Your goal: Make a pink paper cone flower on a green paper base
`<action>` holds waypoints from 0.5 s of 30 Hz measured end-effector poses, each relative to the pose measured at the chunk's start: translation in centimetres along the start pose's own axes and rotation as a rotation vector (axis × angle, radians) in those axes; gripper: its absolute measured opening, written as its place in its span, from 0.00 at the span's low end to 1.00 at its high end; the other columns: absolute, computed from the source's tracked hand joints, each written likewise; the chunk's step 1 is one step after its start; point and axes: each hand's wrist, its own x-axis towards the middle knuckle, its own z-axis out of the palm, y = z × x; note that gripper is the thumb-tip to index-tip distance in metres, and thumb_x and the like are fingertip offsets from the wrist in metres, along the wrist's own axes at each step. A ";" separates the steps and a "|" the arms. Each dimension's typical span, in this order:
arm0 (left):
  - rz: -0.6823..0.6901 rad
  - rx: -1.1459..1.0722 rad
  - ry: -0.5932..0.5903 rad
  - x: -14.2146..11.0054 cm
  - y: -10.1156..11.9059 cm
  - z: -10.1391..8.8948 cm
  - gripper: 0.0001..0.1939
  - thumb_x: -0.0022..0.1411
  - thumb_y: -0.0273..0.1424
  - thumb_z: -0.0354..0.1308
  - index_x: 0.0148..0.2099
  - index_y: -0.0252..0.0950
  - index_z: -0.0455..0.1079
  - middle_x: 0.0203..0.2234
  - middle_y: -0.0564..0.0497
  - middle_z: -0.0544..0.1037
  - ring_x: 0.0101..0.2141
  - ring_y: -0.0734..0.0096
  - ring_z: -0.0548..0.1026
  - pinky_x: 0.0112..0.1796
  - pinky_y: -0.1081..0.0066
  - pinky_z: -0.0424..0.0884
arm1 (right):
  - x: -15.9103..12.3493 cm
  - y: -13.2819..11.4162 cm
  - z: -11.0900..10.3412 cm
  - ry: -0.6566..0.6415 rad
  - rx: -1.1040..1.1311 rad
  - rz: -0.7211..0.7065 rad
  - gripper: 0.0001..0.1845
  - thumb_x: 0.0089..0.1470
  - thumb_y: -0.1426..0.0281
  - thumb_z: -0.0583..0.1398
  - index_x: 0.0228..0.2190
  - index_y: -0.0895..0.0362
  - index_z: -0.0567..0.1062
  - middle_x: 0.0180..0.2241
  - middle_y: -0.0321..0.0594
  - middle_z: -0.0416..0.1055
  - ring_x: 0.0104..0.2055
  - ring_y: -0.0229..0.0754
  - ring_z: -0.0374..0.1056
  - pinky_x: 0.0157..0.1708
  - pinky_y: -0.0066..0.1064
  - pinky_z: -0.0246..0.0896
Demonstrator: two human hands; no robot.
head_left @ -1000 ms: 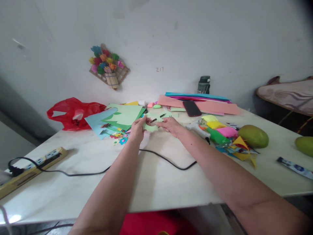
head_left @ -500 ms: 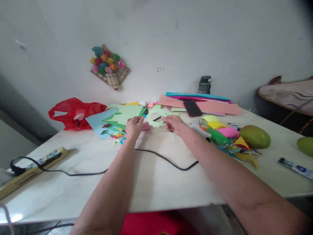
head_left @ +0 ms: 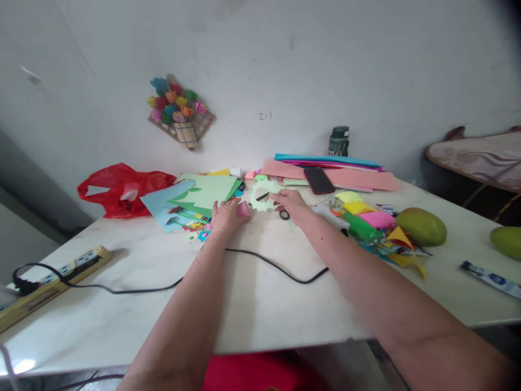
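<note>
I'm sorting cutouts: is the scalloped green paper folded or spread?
Spread: the green paper shows its rounded, scalloped edge; right hand hides part.

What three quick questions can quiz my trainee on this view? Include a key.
1. Which hand is closer to the thin dark strip?
2. True or false: the phone lies on the red bag.
3. Fill in the colour: the small piece at the left hand is ____.

Key:
1. The right hand.
2. False; it lies on salmon-pink paper.
3. Pink.

Pale table (head_left: 268, 309) beneath red bag (head_left: 118, 187), power strip (head_left: 59, 288)
</note>
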 end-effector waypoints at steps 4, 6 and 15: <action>0.025 -0.124 0.168 0.3 -0.2 0.6 0.30 0.45 0.42 0.60 0.51 0.39 0.63 0.41 0.46 0.73 0.42 0.58 0.70 0.44 0.64 0.62 | 0.2 0.1 0.2 0.090 -0.075 -0.036 0.13 0.38 0.62 0.60 0.15 0.58 0.65 0.15 0.31 0.61 0.19 0.32 0.58 0.20 0.24 0.57; 0.043 -0.233 0.281 0.4 0.0 0.6 0.29 0.45 0.41 0.60 0.51 0.38 0.63 0.39 0.46 0.73 0.40 0.60 0.71 0.40 0.67 0.65 | 0.3 0.0 0.2 0.167 -0.220 -0.107 0.14 0.42 0.62 0.59 0.15 0.58 0.65 0.15 0.31 0.61 0.20 0.32 0.59 0.21 0.24 0.57; 0.160 -0.512 0.453 0.2 2.9 0.1 0.26 0.41 0.39 0.64 0.43 0.35 0.64 0.35 0.47 0.72 0.36 0.64 0.71 0.37 0.68 0.67 | -1.8 -0.8 1.1 0.288 -1.121 -0.833 0.16 0.56 0.69 0.49 0.40 0.55 0.74 0.37 0.41 0.74 0.36 0.39 0.68 0.33 0.28 0.56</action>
